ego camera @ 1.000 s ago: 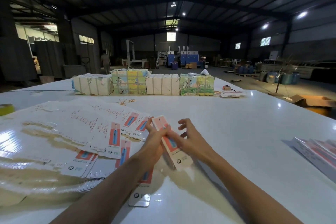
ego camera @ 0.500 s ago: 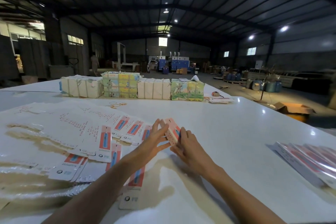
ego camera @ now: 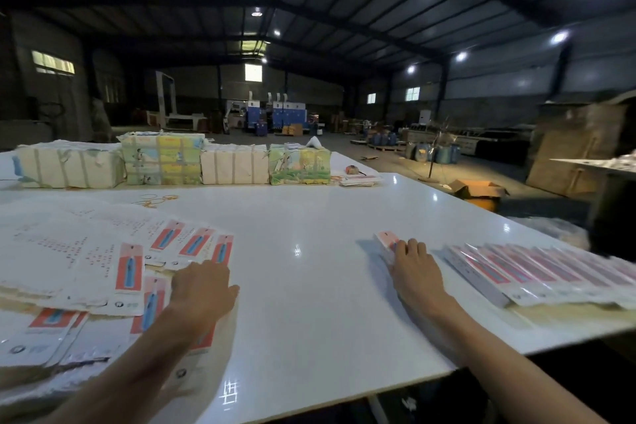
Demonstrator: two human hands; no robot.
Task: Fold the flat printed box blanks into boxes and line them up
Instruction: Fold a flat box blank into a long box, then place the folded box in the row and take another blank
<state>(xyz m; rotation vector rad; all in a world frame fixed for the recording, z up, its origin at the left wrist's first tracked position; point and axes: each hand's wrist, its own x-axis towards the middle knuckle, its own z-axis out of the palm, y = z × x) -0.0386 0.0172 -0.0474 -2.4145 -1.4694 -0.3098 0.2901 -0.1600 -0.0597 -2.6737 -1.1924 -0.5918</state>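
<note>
Both arms reach forward, spread wide apart over a glossy white table [ego camera: 309, 217]. Left hand [ego camera: 203, 289] lies palm down, fingers loosely straight, on the spread of flat printed box blanks [ego camera: 130, 268], gripping nothing. Right hand [ego camera: 413, 265] rests palm down, fingers nearly straight, on a folded box [ego camera: 387, 239] just left of the row of finished boxes [ego camera: 533, 272].

White blanks [ego camera: 129, 268] carry red panels with a blue shape; the folded boxes [ego camera: 516, 268] are red and white, the table [ego camera: 309, 224] white, one bundle [ego camera: 161, 158] yellow and green.
</note>
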